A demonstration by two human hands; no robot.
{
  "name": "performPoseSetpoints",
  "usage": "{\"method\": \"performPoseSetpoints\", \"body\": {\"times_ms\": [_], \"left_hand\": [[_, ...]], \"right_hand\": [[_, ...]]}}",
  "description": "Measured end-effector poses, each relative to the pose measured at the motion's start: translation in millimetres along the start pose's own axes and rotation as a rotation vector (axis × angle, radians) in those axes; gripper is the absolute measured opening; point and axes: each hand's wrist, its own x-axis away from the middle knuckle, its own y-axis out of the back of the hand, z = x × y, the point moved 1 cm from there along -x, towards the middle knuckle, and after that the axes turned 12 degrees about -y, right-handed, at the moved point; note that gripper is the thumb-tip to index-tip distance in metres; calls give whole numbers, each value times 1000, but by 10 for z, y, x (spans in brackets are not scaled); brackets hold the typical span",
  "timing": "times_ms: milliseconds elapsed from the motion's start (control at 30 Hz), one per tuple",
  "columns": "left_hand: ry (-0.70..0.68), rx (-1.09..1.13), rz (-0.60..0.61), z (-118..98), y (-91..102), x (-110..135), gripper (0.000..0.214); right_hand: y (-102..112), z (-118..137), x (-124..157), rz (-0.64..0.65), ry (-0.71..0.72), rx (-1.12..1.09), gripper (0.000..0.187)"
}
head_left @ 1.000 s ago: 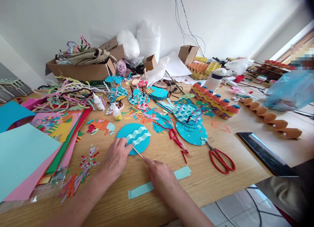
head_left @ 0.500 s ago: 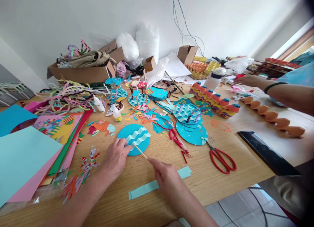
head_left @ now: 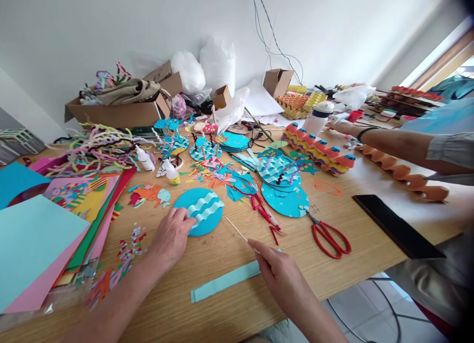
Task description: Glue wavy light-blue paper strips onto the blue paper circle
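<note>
Blue disc: my round blue paper disc (head_left: 200, 213) lies flat on the wooden table (head_left: 237, 293), with pale wavy strips glued across its upper half.
Left hand: my left hand (head_left: 171, 236) rests on the disc's near-left edge, fingers curled down and pressing it, nothing gripped.
Stick: a thin wooden stick (head_left: 239, 231) slants just right of the disc, tip pointing toward it, not touching.
Right hand: my right hand (head_left: 283, 274) pinches the stick's near end between closed fingertips.
Strip: a pale blue paper strip (head_left: 224, 282) lies nearer me than the disc, partly under my right hand.
Right of the disc: red scissors (head_left: 328, 233), well apart; another person's forearm (head_left: 388, 143) reaches across farther off.
Left of the disc: stacked coloured paper sheets (head_left: 40, 234) and small scraps (head_left: 129, 239).
Open room: bare wood between the disc and the table's near edge.
</note>
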Motion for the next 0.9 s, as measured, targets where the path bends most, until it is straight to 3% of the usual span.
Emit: {"method": "performPoseSetpoints", "body": {"times_ms": [200,400,600,700,800,900], "left_hand": [[-17,-28,20,-3,6,0,37],[-30,2,-4,6,-14,6,40],[-41,36,-132,11,-7,16,31],[-20,26,-178,3,-7,42,19],[-5,36,-214,11,13,86,19],[30,55,-287,112,114,108,20]], "right_hand": [[66,-17,8,-45,0,28,37],[220,-285,-23,-317,-39,182,34],[305,-584,-117,-473,-156,368,31],[323,-677,-159,-491,-183,438,30],[357,-671,-179,-506,-138,412,32],[427,-504,-192,-543,-7,279,33]]}}
